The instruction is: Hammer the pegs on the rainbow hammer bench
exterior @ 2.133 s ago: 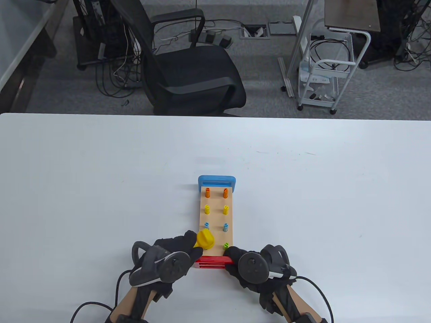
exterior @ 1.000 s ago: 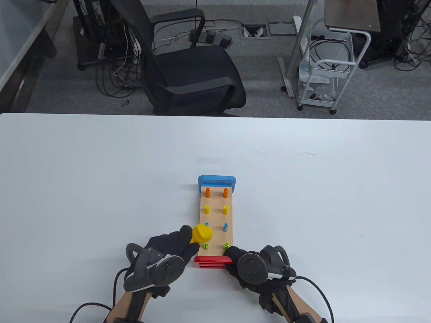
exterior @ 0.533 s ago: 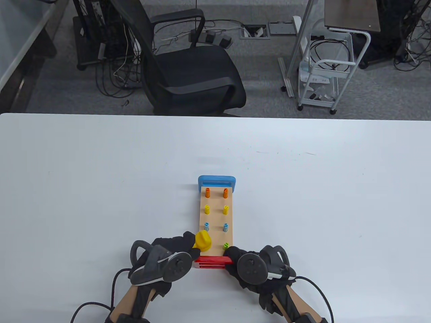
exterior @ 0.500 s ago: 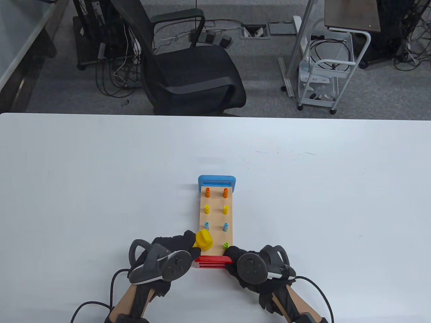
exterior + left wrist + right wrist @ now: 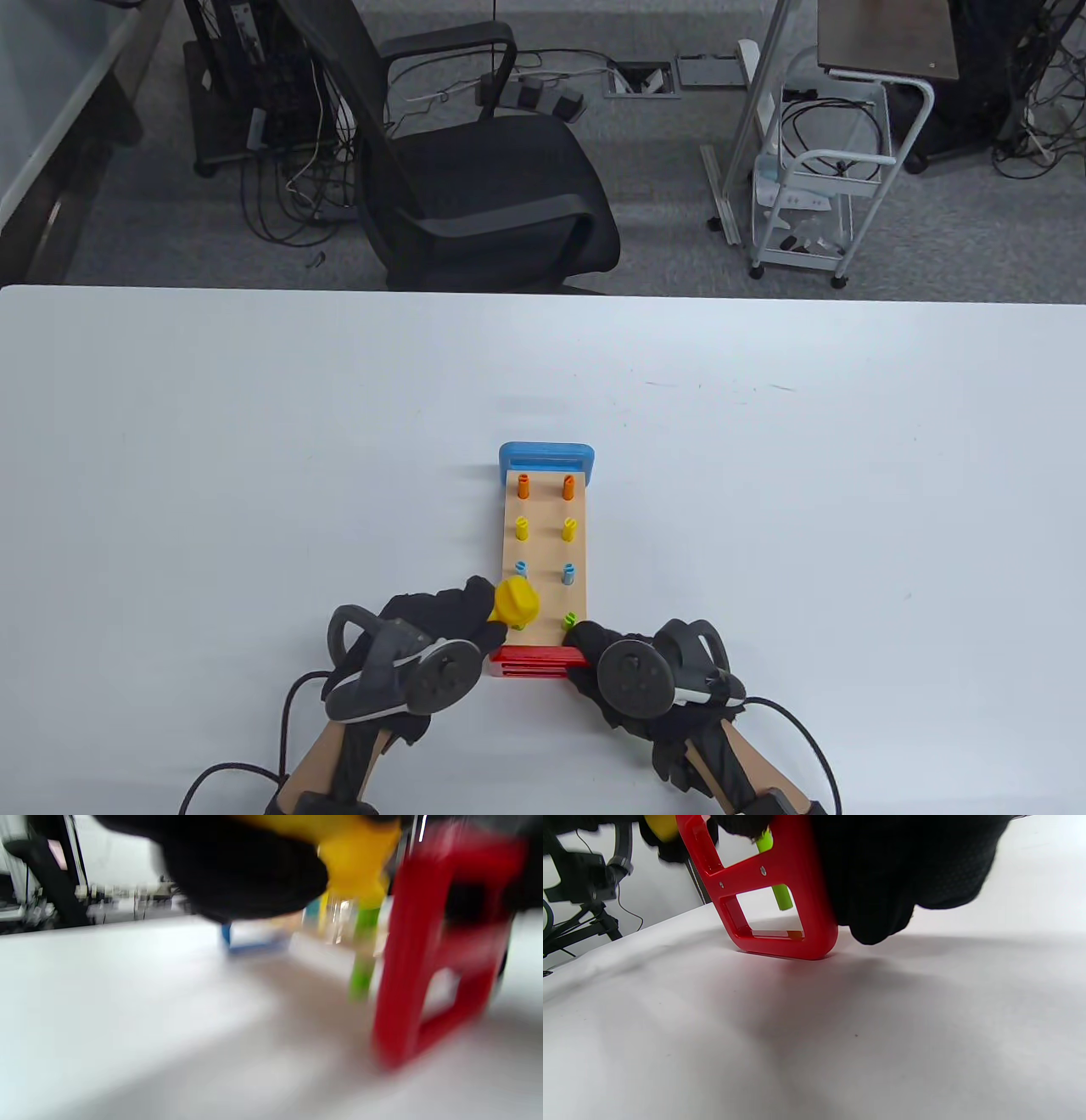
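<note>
our left hand [image 5: 424,632] is curled into a fist grip, knuckles pointing forward. our right hand [image 5: 632,671] sits low at the table, fingers [image 5: 585,635] clamped down in front.

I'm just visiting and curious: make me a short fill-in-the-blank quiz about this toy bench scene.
1. The hammer in the left hand has a ____ head.
2. The right hand steadies the bench's ____ end.
3. The pegs farthest from the person are ____.
4. The bench's far end is ____.

Missing words: yellow; red; orange; blue
</note>
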Available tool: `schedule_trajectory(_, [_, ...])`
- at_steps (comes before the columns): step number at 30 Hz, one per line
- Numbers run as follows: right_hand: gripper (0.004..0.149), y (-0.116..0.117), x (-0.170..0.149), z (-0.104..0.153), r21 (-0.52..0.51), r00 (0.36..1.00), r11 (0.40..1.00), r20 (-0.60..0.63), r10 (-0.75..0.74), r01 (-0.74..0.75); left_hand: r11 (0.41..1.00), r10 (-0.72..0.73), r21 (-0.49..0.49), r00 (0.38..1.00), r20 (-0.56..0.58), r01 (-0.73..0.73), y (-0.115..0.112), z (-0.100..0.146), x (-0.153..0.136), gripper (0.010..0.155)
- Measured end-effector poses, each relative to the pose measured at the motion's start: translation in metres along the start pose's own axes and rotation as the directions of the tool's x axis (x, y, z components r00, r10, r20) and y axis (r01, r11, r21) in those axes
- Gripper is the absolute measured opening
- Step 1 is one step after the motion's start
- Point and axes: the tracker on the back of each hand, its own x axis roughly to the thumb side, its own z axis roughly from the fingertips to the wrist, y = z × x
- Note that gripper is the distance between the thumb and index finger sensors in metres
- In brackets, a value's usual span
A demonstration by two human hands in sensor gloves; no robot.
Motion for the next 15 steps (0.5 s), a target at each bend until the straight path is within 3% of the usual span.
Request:
schedule_trajectory(1, [0.051, 0.000, 0.000, 0.000, 0.000, 1.000, 1.000, 0.000, 0.000, 0.000, 0.987, 0.109, 0.112, 0.993, 0.042, -0.113, 0.004, -0.002, -0.002, 0.065])
schedule_trajectory(2, [0.051, 0.000, 0.000, 0.000, 0.001, 1.000, 1.000, -0.002, 0.003, -0.003, 0.980, 0.160, 0.110, 0.986, 0.042, -0.164, 0.010, -0.003, -0.002, 0.065])
schedule_trajectory(3, [0.051, 0.000, 0.000, 0.000, 0.001, 1.000, 1.000, -0.003, 0.003, -0.003, 0.981, 0.157, 0.104, 0.986, 0.052, -0.162, 0.020, 0.001, -0.003, 0.065])
schedule_trajectory(5, [0.051, 0.000, 0.000, 0.000, 0.001, 1.000, 1.000, -0.004, 0.003, -0.003, 0.927, 0.187, 0.319, 0.980, 0.062, -0.197, 0.028, 0.010, -0.004, 0.065])
schedule_trajectory(6, [0.051, 0.000, 0.000, 0.000, 0.001, 1.000, 1.000, -0.004, 0.003, -0.003, 0.920, 0.195, 0.331, 0.978, 0.072, -0.208, 0.027, 0.010, -0.004, 0.065])
schedule_trajectory(8, [0.051, 0.000, 0.001, 0.000, 0.001, 1.000, 1.000, -0.007, 0.005, -0.005, 0.979, 0.120, 0.164, 0.993, 0.024, -0.122, 0.013, 0.002, -0.002, 0.065])
schedule_trajectory(9, [0.051, 0.001, 0.001, 0.000, 0.001, 1.000, 1.000, -0.008, 0.006, -0.006, 0.996, 0.035, -0.079, 0.999, 0.006, -0.035, -0.006, -0.009, 0.001, 0.065])
schedule_trajectory(10, [0.051, 0.001, 0.001, 0.000, 0.001, 1.000, 1.000, -0.009, 0.008, -0.008, 0.998, 0.057, -0.032, 0.998, -0.005, -0.057, -0.003, -0.004, -0.003, 0.065])
schedule_trajectory(11, [0.051, 0.000, 0.001, 0.000, 0.000, 1.000, 1.000, -0.011, 0.013, -0.013, 0.961, 0.221, 0.160, 0.974, 0.050, -0.226, 0.001, -0.003, -0.007, 0.065])
schedule_trajectory(12, [0.051, 0.000, 0.001, 0.000, 0.006, 1.000, 1.000, -0.012, 0.015, -0.015, 0.972, 0.221, 0.072, 0.975, 0.026, -0.222, 0.007, -0.005, -0.008, 0.065])
schedule_trajectory(13, [0.051, 0.000, 0.001, 0.000, 0.007, 1.000, 1.000, -0.012, 0.013, -0.013, 0.979, 0.195, 0.046, 0.980, 0.032, -0.196, 0.015, -0.001, -0.009, 0.065])
schedule_trajectory(15, [0.051, 0.001, 0.001, 0.000, 0.008, 1.000, 1.000, -0.013, 0.015, -0.014, 0.949, 0.166, 0.267, 0.986, 0.027, -0.167, 0.019, 0.008, -0.009, 0.065])
